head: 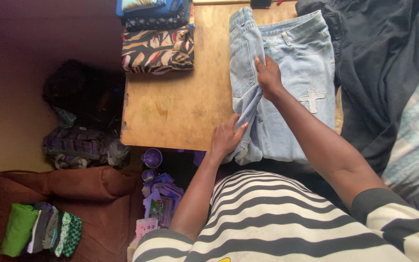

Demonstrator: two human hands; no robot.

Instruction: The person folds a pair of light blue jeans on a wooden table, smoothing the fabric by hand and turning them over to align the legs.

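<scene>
A pair of light blue jeans [299, 58] with a white cross patch lies on the wooden table [180, 106], folded lengthwise. My left hand [226, 138] presses the folded edge near the table's front edge, fingers spread on the denim. My right hand [268, 75] pinches the fold farther up, near the middle of the jeans.
A stack of folded patterned clothes [158, 48] sits at the table's far left corner. Dark garments [384, 73] are heaped to the right of the jeans. Bags [81, 145] lie on the floor at left, and folded cloths [40, 235] rest on a brown seat.
</scene>
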